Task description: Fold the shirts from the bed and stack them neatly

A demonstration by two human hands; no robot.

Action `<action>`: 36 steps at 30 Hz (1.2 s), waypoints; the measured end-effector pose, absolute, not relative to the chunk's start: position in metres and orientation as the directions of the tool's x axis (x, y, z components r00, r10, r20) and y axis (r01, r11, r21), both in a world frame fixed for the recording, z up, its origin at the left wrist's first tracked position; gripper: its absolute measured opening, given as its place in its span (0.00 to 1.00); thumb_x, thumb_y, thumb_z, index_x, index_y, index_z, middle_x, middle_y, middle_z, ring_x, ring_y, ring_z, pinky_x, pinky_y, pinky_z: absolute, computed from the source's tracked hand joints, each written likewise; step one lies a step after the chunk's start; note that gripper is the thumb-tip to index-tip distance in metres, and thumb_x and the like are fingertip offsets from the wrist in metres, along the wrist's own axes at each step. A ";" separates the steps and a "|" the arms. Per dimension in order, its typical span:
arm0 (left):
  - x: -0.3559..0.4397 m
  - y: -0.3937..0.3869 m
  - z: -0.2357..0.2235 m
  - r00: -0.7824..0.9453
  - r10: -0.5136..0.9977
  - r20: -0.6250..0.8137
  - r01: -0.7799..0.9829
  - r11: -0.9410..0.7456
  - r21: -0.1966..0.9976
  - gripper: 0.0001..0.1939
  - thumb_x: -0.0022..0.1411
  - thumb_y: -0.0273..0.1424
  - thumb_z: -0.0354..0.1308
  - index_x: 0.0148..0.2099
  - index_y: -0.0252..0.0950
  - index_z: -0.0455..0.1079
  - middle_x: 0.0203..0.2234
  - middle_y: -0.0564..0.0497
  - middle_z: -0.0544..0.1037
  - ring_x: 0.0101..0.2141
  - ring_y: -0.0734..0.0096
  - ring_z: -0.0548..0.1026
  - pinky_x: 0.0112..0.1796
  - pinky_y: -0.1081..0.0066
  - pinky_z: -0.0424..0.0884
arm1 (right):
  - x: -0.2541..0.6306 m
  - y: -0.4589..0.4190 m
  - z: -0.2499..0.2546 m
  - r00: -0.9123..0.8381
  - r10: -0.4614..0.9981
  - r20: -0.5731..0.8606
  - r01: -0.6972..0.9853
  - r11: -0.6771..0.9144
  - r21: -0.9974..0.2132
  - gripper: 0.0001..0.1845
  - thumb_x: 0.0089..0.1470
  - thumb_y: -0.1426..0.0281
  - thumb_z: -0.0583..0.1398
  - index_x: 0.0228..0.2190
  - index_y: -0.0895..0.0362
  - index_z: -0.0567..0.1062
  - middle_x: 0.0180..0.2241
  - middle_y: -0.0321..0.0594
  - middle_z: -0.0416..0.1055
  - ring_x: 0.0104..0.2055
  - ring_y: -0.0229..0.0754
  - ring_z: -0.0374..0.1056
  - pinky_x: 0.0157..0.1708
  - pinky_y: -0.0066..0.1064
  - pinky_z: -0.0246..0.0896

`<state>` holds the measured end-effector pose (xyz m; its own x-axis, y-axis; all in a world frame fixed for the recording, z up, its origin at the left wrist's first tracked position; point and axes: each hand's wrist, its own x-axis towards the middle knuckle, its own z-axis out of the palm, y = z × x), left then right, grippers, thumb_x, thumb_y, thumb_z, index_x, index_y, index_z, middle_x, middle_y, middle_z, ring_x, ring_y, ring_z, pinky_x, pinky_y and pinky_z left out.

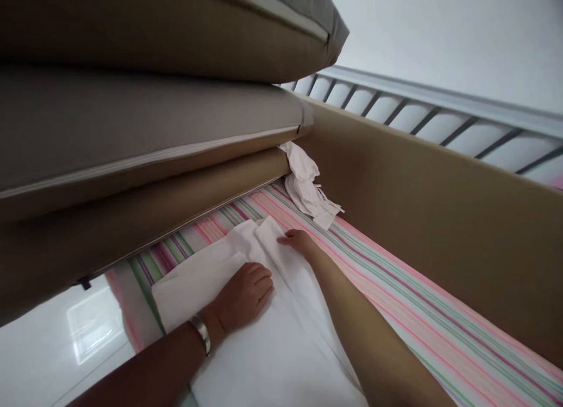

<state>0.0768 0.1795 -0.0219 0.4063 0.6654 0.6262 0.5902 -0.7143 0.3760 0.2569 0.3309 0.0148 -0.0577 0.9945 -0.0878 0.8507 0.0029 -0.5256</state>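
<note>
A white cloth (272, 354), perhaps a garment, lies partly folded on a striped sheet (396, 313). My left hand (246, 292), with a silver bracelet at the wrist, rests on it with fingers curled down into the fabric. At the far right edge of the cloth, my right hand (297, 243) pinches a folded corner between thumb and fingers. Beyond it, a second white cloth (305, 184) with thin strips hanging from it lies crumpled, one end tucked by the cushions. The near end of the first cloth runs out of view.
Thick grey-brown cushions (145, 119) are stacked along the left and overhang the sheet. A tan panel (422, 219) rises along the right side, with a slatted grey railing (396, 108) behind it. Shiny white floor tiles (88, 331) show at lower left.
</note>
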 end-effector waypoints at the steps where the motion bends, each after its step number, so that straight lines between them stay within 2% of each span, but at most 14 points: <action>1: 0.077 0.180 -0.022 0.401 0.668 0.627 0.585 -0.714 0.386 0.11 0.65 0.27 0.46 0.37 0.36 0.69 0.36 0.45 0.75 0.39 0.66 0.71 0.43 0.60 0.69 | 0.257 0.332 0.019 -0.062 0.996 -0.070 0.860 0.018 -0.510 0.14 0.39 0.59 0.62 0.25 0.58 0.75 0.22 0.33 0.69 0.26 0.37 0.63 0.27 0.28 0.54; 3: 0.077 0.181 -0.025 0.400 0.676 0.620 0.582 -0.709 0.398 0.11 0.65 0.27 0.45 0.39 0.37 0.69 0.37 0.45 0.75 0.40 0.65 0.71 0.45 0.60 0.69 | 0.259 0.332 0.026 -0.032 0.999 0.003 0.881 0.030 -0.473 0.14 0.43 0.59 0.59 0.27 0.58 0.74 0.24 0.34 0.69 0.28 0.37 0.63 0.27 0.28 0.51; 5: 0.078 0.184 -0.029 0.384 0.714 0.586 0.631 -0.666 0.397 0.11 0.65 0.29 0.46 0.43 0.37 0.69 0.42 0.45 0.75 0.45 0.63 0.70 0.48 0.57 0.67 | 0.262 0.331 0.026 0.007 0.997 0.080 0.900 0.029 -0.435 0.16 0.48 0.59 0.55 0.31 0.58 0.74 0.28 0.36 0.70 0.30 0.38 0.63 0.29 0.29 0.50; 9: 0.081 0.190 -0.042 0.258 0.839 0.479 0.800 -0.464 0.381 0.17 0.62 0.35 0.51 0.53 0.38 0.66 0.54 0.42 0.67 0.57 0.52 0.60 0.56 0.49 0.56 | 0.258 0.326 0.010 0.012 0.992 0.124 0.930 0.034 -0.365 0.14 0.49 0.63 0.54 0.32 0.59 0.74 0.31 0.41 0.71 0.34 0.41 0.64 0.32 0.30 0.52; 12: 0.082 0.193 -0.048 0.238 0.864 0.444 0.826 -0.421 0.376 0.20 0.62 0.39 0.50 0.56 0.42 0.64 0.58 0.43 0.63 0.59 0.50 0.57 0.57 0.46 0.52 | 0.246 0.313 0.006 0.030 0.982 0.185 0.944 0.033 -0.329 0.18 0.53 0.64 0.52 0.41 0.61 0.71 0.38 0.48 0.70 0.41 0.45 0.64 0.38 0.33 0.54; 14: 0.081 0.193 -0.050 0.246 0.864 0.439 0.826 -0.424 0.371 0.21 0.62 0.40 0.49 0.57 0.43 0.63 0.59 0.43 0.61 0.59 0.50 0.56 0.57 0.45 0.50 | 0.239 0.296 0.009 -0.013 0.968 0.249 0.949 0.090 -0.301 0.20 0.56 0.63 0.49 0.46 0.60 0.68 0.43 0.49 0.69 0.46 0.46 0.62 0.42 0.35 0.53; 16: 0.081 0.192 -0.050 0.248 0.861 0.443 0.820 -0.431 0.377 0.22 0.62 0.40 0.49 0.58 0.43 0.62 0.59 0.43 0.61 0.59 0.49 0.56 0.57 0.45 0.50 | 0.232 0.274 0.012 -0.121 0.956 0.268 0.958 0.183 -0.220 0.20 0.57 0.61 0.48 0.46 0.58 0.67 0.43 0.46 0.69 0.45 0.45 0.63 0.42 0.34 0.53; 18: 0.081 0.192 -0.050 0.242 0.860 0.449 0.815 -0.431 0.387 0.23 0.62 0.40 0.49 0.58 0.43 0.61 0.59 0.43 0.61 0.59 0.49 0.55 0.57 0.44 0.50 | 0.227 0.255 0.012 -0.219 0.949 0.225 0.967 0.242 -0.076 0.18 0.57 0.61 0.49 0.43 0.58 0.68 0.40 0.45 0.70 0.41 0.45 0.64 0.38 0.34 0.54; 20: 0.080 0.191 -0.049 0.232 0.866 0.444 0.821 -0.419 0.388 0.23 0.62 0.40 0.50 0.58 0.43 0.61 0.59 0.43 0.60 0.60 0.49 0.55 0.57 0.45 0.49 | 0.224 0.244 0.013 -0.241 0.954 0.180 0.971 0.235 0.050 0.14 0.57 0.65 0.49 0.39 0.59 0.70 0.37 0.45 0.70 0.38 0.45 0.65 0.35 0.34 0.52; 22: 0.080 0.191 -0.048 0.232 0.874 0.427 0.833 -0.405 0.377 0.23 0.62 0.40 0.49 0.59 0.43 0.61 0.60 0.43 0.60 0.60 0.50 0.54 0.58 0.46 0.48 | 0.222 0.241 0.017 -0.217 0.959 0.181 0.974 0.202 0.101 0.13 0.57 0.70 0.48 0.36 0.59 0.70 0.35 0.44 0.70 0.36 0.43 0.66 0.34 0.33 0.51; 26: 0.080 0.191 -0.045 0.251 0.888 0.386 0.849 -0.393 0.353 0.23 0.64 0.41 0.46 0.59 0.44 0.60 0.60 0.45 0.58 0.61 0.52 0.53 0.58 0.48 0.47 | 0.215 0.238 0.028 -0.190 0.942 0.278 0.982 0.175 0.076 0.12 0.58 0.69 0.48 0.36 0.56 0.70 0.35 0.41 0.71 0.35 0.42 0.67 0.34 0.33 0.51; 30: 0.080 0.193 -0.045 0.262 0.897 0.355 0.855 -0.386 0.346 0.23 0.65 0.39 0.45 0.60 0.42 0.59 0.60 0.45 0.60 0.60 0.53 0.53 0.58 0.50 0.46 | 0.204 0.229 0.018 -0.247 0.944 0.218 0.966 0.258 -0.026 0.11 0.57 0.69 0.50 0.34 0.53 0.72 0.34 0.38 0.72 0.35 0.40 0.68 0.35 0.31 0.54; 33: 0.080 0.195 -0.046 0.264 0.899 0.350 0.860 -0.384 0.337 0.22 0.65 0.37 0.45 0.59 0.39 0.60 0.58 0.43 0.62 0.60 0.53 0.54 0.58 0.50 0.46 | 0.199 0.224 0.009 -0.244 0.948 0.203 0.954 0.272 -0.123 0.14 0.57 0.68 0.50 0.42 0.51 0.71 0.39 0.37 0.72 0.40 0.39 0.68 0.40 0.30 0.58; 36: 0.080 0.196 -0.044 0.269 0.897 0.351 0.859 -0.388 0.335 0.22 0.64 0.36 0.45 0.58 0.36 0.61 0.58 0.42 0.62 0.60 0.52 0.55 0.57 0.49 0.48 | 0.204 0.206 0.013 -0.247 0.932 0.264 0.899 0.323 -0.297 0.20 0.59 0.64 0.49 0.51 0.54 0.66 0.49 0.40 0.69 0.50 0.39 0.64 0.50 0.32 0.57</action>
<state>0.0796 0.1956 -0.0438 0.2687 0.8968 0.3515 0.8586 -0.3884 0.3347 0.2035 0.2059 0.0132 -0.2475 0.9322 0.2643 0.8986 0.3228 -0.2973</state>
